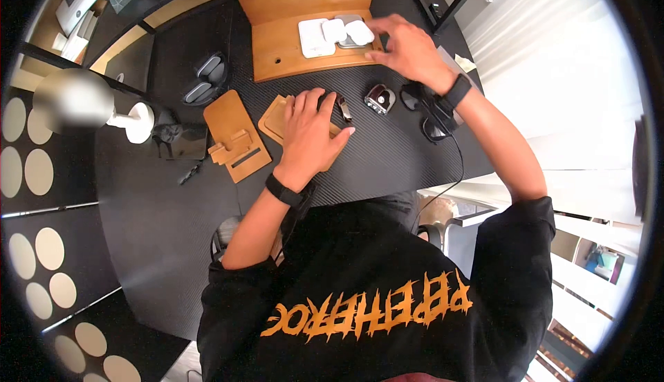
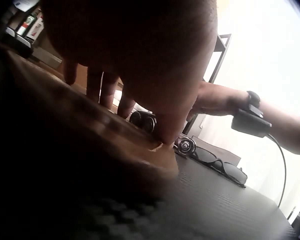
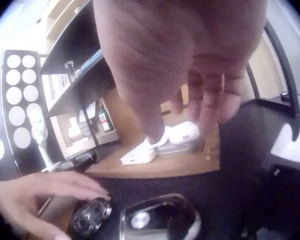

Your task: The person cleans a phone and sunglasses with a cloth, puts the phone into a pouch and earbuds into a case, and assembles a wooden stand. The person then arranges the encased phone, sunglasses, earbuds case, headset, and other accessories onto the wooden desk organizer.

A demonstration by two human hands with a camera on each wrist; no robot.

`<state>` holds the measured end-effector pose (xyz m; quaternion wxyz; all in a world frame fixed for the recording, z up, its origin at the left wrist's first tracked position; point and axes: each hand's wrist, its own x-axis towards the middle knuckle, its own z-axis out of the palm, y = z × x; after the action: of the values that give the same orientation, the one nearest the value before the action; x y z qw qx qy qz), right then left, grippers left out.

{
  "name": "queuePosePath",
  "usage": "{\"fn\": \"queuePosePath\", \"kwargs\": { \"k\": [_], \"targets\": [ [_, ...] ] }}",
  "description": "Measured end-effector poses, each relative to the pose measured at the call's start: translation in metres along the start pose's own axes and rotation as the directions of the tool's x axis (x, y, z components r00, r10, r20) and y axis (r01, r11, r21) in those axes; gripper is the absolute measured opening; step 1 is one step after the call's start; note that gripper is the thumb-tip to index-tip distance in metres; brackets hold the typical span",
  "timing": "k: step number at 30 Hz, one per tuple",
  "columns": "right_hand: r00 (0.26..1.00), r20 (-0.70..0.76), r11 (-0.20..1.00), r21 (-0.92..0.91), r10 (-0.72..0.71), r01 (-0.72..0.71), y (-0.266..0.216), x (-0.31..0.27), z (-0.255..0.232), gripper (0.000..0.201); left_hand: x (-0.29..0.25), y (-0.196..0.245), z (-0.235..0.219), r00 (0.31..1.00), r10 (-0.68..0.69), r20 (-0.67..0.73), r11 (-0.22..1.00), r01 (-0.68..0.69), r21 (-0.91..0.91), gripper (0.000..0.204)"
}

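Observation:
My right hand point(image 1: 411, 47) reaches over a wooden desk stand point(image 1: 277, 64), fingers spread and thumb apart. Its fingertips are right beside a rounded white case point(image 1: 359, 33), which sits on a grey pad. Left of that case are a smaller white rounded piece point(image 1: 334, 31) and a flat white square block point(image 1: 315, 40). My left hand point(image 1: 308, 133) rests with fingers spread over a wooden tray point(image 1: 273, 116), covering much of it. In the left wrist view, the thumb touches the edge of the wood. Just beyond its fingers lies a small dark, shiny metal piece point(image 1: 344, 109).
A dark, chrome-edged object point(image 1: 380, 98) and sunglasses point(image 1: 434, 127) with a cable lie to the right. Leftward are a slotted wooden holder point(image 1: 235, 116), a black item with two grey pads point(image 1: 200, 91), a glossy black box point(image 1: 181, 141) and a white round-headed device point(image 1: 140, 123).

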<state>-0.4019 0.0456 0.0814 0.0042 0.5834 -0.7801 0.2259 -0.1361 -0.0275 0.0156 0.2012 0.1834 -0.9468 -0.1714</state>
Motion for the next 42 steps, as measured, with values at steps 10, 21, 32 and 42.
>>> {"fn": "queuePosePath", "kwargs": {
  "k": [10, 21, 32, 42],
  "targets": [
    [0.989, 0.149, 1.0, -0.007, -0.023, 0.024, 0.025, 0.045, 0.026, 0.059, -0.011, -0.007, -0.009, 1.0, -0.018, 0.025, 0.994, 0.021, -0.104, 0.071],
    [0.966, 0.253, 0.984, 0.157, 0.047, -0.088, 0.03, 0.048, 0.02, 0.059, 0.036, -0.016, -0.037, 0.999, 0.008, 0.053, 0.989, 0.0, -0.15, 0.067],
    [0.993, 0.116, 0.859, 0.504, 0.03, -0.085, 0.056, 0.04, 0.024, 0.057, 0.082, -0.032, -0.034, 0.999, -0.027, 0.042, 0.985, 0.034, -0.171, 0.063],
    [0.978, 0.207, 0.978, 0.199, 0.026, -0.068, -0.038, -0.096, -0.048, 0.058, 0.136, -0.06, -0.011, 0.999, 0.044, -0.002, 0.99, -0.044, -0.134, 0.061]
  ]
}}
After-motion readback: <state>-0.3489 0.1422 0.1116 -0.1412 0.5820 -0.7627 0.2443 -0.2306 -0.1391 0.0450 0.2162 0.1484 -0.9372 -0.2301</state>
